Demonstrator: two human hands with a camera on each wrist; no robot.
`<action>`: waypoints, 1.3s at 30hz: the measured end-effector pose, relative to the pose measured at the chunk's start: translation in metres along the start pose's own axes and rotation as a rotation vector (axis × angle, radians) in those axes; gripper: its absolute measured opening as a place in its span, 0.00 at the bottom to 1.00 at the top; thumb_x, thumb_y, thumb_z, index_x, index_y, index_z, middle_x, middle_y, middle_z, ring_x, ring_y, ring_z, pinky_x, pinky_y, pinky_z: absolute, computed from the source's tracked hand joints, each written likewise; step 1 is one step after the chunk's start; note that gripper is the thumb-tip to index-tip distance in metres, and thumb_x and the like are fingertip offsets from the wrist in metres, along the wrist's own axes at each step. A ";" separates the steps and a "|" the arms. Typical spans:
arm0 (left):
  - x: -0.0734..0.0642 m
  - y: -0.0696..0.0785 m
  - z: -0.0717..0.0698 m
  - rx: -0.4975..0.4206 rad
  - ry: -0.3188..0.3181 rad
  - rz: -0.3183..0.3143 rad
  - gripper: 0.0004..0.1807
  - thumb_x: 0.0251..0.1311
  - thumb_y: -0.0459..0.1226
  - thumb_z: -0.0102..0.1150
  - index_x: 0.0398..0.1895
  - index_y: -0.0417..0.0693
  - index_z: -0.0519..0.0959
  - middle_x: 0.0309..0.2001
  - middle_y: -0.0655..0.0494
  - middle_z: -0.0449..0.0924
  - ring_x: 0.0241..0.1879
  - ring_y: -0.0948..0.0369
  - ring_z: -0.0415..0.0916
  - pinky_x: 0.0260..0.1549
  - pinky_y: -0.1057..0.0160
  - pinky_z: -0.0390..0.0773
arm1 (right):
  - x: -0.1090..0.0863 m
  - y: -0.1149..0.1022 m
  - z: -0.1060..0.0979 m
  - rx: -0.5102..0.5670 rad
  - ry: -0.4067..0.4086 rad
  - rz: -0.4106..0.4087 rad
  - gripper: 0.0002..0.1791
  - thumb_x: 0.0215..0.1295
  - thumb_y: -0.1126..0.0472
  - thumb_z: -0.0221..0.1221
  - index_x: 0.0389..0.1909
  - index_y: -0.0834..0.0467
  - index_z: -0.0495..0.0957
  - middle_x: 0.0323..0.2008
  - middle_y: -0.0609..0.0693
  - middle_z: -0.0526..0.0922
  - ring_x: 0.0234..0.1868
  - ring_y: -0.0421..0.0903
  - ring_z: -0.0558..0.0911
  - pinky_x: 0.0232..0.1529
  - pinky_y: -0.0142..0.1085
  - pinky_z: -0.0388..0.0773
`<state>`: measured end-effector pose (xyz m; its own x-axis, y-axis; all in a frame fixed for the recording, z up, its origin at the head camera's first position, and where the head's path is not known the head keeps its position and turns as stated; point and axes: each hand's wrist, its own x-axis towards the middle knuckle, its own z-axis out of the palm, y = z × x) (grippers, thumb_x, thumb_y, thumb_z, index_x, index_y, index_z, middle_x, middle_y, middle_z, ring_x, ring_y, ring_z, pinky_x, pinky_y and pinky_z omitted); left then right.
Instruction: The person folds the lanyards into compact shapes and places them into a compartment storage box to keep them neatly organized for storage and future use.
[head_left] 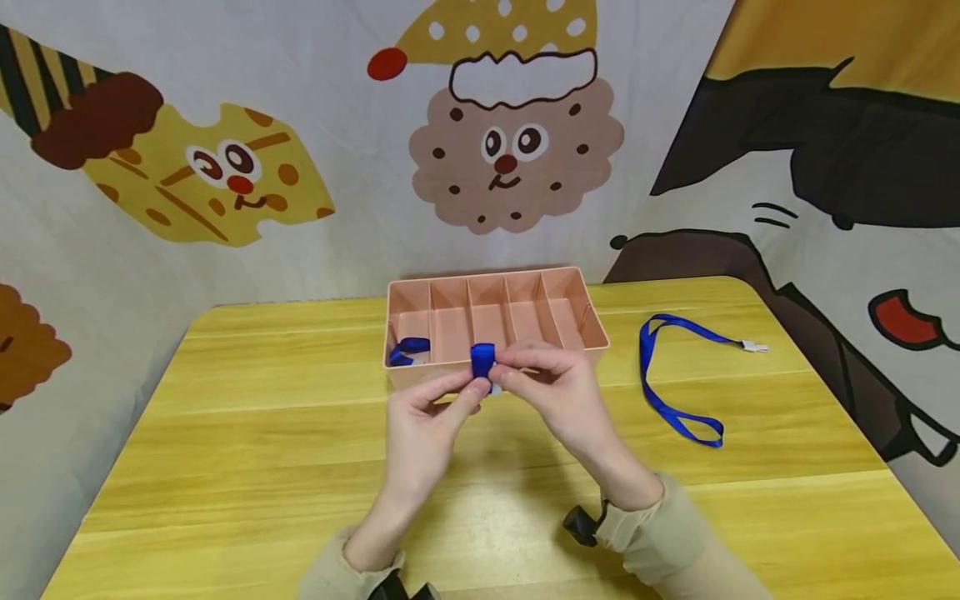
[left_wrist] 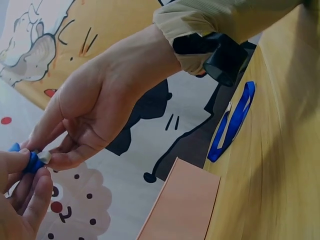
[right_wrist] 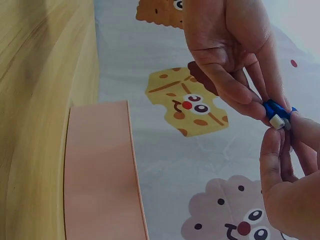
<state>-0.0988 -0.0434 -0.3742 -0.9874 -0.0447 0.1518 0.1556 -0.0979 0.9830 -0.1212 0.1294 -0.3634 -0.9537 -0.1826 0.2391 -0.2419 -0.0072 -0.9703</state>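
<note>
In the head view, both hands meet in front of a pink divided box (head_left: 498, 283), raised above the table. Between them is a blue lanyard (head_left: 483, 360), folded into a short flat bundle with its white clip at the lower side. My left hand (head_left: 422, 429) pinches the bundle between thumb and fingers from the left. From the right, my right hand (head_left: 558, 396) pinches its edge near the clip. The right wrist view shows the white clip (right_wrist: 276, 121) poking out from the blue folds. Another folded blue lanyard (head_left: 409, 350) lies in the box's leftmost compartment.
A loose blue lanyard (head_left: 660, 400) with a white clip lies stretched out on the right of the wooden table (head_left: 262, 450). Behind the box hangs a cartoon-printed cloth (head_left: 337, 100), reaching down to the table's back edge.
</note>
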 end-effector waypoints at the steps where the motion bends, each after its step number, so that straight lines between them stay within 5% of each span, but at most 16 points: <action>1: 0.000 0.000 0.000 0.005 0.001 0.003 0.10 0.62 0.21 0.66 0.45 0.23 0.86 0.45 0.26 0.87 0.34 0.72 0.88 0.37 0.69 0.89 | 0.000 0.000 0.001 0.000 0.008 -0.006 0.15 0.68 0.67 0.68 0.47 0.77 0.84 0.40 0.33 0.89 0.43 0.35 0.86 0.46 0.28 0.87; 4: 0.000 0.000 0.000 0.008 0.001 0.004 0.10 0.61 0.20 0.67 0.45 0.22 0.86 0.45 0.24 0.87 0.34 0.73 0.87 0.37 0.70 0.89 | -0.002 0.001 0.003 -0.016 0.026 -0.024 0.14 0.68 0.68 0.67 0.47 0.77 0.85 0.40 0.36 0.89 0.42 0.35 0.86 0.46 0.29 0.88; 13: 0.002 -0.001 -0.002 0.010 0.037 0.010 0.09 0.61 0.21 0.68 0.44 0.25 0.87 0.46 0.29 0.88 0.35 0.72 0.88 0.38 0.69 0.89 | -0.001 0.002 0.008 -0.137 0.016 -0.053 0.11 0.71 0.71 0.64 0.49 0.73 0.86 0.47 0.69 0.87 0.44 0.34 0.87 0.48 0.31 0.89; 19: 0.002 -0.003 -0.001 0.040 0.038 0.053 0.08 0.60 0.22 0.69 0.42 0.25 0.87 0.45 0.28 0.88 0.36 0.74 0.87 0.38 0.71 0.88 | 0.000 0.002 0.008 -0.072 0.021 0.001 0.13 0.70 0.70 0.65 0.50 0.74 0.85 0.48 0.69 0.87 0.45 0.35 0.87 0.49 0.31 0.89; 26: 0.003 -0.006 -0.001 0.108 -0.002 0.042 0.09 0.61 0.25 0.71 0.43 0.30 0.89 0.44 0.35 0.91 0.36 0.74 0.87 0.38 0.70 0.88 | 0.001 0.006 0.007 -0.040 0.064 0.015 0.11 0.67 0.70 0.68 0.46 0.72 0.87 0.40 0.38 0.90 0.45 0.36 0.88 0.49 0.31 0.88; 31: 0.003 -0.007 -0.002 0.208 -0.028 0.029 0.08 0.63 0.30 0.72 0.44 0.36 0.91 0.42 0.40 0.92 0.34 0.74 0.86 0.36 0.71 0.87 | 0.001 0.008 0.006 -0.045 0.061 -0.003 0.06 0.66 0.70 0.69 0.42 0.68 0.89 0.41 0.56 0.90 0.43 0.36 0.88 0.46 0.32 0.89; 39: 0.004 -0.012 -0.002 0.326 -0.016 0.071 0.10 0.63 0.32 0.72 0.46 0.39 0.91 0.44 0.46 0.93 0.37 0.59 0.89 0.33 0.72 0.86 | 0.005 0.013 0.006 -0.068 0.040 0.055 0.09 0.69 0.69 0.67 0.45 0.70 0.88 0.47 0.67 0.90 0.43 0.35 0.89 0.47 0.31 0.89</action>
<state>-0.1041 -0.0445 -0.3854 -0.9752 -0.0245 0.2202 0.2089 0.2285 0.9509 -0.1280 0.1224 -0.3752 -0.9720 -0.1410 0.1879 -0.1990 0.0692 -0.9775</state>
